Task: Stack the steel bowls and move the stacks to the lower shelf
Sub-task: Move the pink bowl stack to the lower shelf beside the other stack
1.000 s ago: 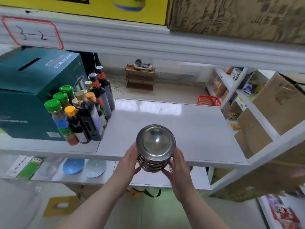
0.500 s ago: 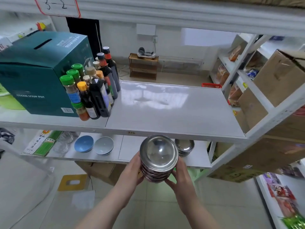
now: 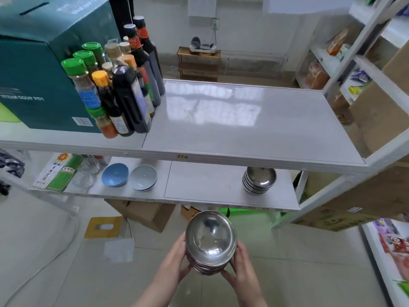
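A stack of steel bowls [image 3: 210,240] is held in the air in front of the shelving, below and in front of the lower shelf [image 3: 205,185]. My left hand [image 3: 177,258] grips its left side and my right hand [image 3: 240,264] grips its right side. A second stack of steel bowls [image 3: 259,179] stands on the right part of the lower shelf. The white upper shelf [image 3: 243,129] above it is bare on its right half.
Several sauce bottles [image 3: 119,89] and a teal box [image 3: 39,63] fill the upper shelf's left. A blue bowl [image 3: 115,175], a grey bowl [image 3: 143,177] and packets [image 3: 57,171] sit on the lower shelf's left. Cardboard boxes [image 3: 141,212] stand on the floor underneath.
Both hands have carried the bowl stack down from the upper shelf's front edge to below the lower shelf's level. The view has tilted down, showing the lower shelf and its second stack.
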